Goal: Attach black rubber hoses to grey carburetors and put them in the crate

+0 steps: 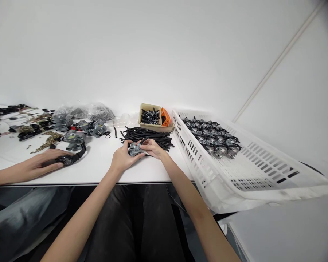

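Just above the front edge of the table, my left hand (123, 157) is closed around a small grey metal carburetor (133, 149). My right hand (152, 148) meets it from the other side, thumb and fingers pinched at a short black rubber hose (144, 140) on the carburetor. The hose's lower end is partly hidden by my fingers. Directly behind both hands lies a loose pile of black rubber hoses (155, 137).
A large white plastic crate (191, 153) on the right holds rows of carburetors (213, 136). Behind the hoses stand a cream bin (150, 106) of small parts and an orange basket (166, 115). At left, another person's hand (47, 160) touches a black wristwatch (65, 159), near larger carburetors (73, 138).
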{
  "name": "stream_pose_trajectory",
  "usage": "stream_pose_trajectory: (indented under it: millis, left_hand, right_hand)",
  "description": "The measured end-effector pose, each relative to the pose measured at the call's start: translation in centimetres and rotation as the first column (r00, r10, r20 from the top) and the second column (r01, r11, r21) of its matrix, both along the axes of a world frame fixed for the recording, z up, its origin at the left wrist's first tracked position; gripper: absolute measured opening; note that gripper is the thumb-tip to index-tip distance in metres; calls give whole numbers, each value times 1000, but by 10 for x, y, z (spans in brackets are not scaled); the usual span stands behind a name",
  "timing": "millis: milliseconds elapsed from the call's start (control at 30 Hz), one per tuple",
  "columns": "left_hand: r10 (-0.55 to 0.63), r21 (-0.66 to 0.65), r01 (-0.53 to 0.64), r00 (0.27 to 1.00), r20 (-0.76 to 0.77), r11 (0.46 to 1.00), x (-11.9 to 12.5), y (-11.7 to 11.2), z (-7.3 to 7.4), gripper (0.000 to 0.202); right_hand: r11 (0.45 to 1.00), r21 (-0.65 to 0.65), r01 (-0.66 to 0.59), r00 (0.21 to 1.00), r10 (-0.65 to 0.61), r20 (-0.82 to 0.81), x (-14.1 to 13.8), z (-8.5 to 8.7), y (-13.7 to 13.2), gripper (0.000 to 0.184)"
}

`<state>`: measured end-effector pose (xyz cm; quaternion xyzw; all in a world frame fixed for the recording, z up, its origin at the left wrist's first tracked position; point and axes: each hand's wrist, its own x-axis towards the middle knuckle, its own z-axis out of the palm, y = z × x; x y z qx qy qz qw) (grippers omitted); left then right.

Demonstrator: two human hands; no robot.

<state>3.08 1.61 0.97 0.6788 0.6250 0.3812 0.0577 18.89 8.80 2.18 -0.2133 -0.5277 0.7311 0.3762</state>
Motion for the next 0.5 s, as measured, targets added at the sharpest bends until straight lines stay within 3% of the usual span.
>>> stream_pose_trajectory:
  millis: [300, 500]
  left_hand:
    - [12, -10, -12, 1000, 5, 1000, -1, 2, -2, 67]
    - [-18, 1, 18, 999, 32, 1000, -2, 2, -2, 66]
  right_hand:
    - [997, -75, -18, 1000, 19, 11, 4, 3, -1, 33]
    - [999, 40, 9, 1000, -8, -14, 1, 3, -2, 37]
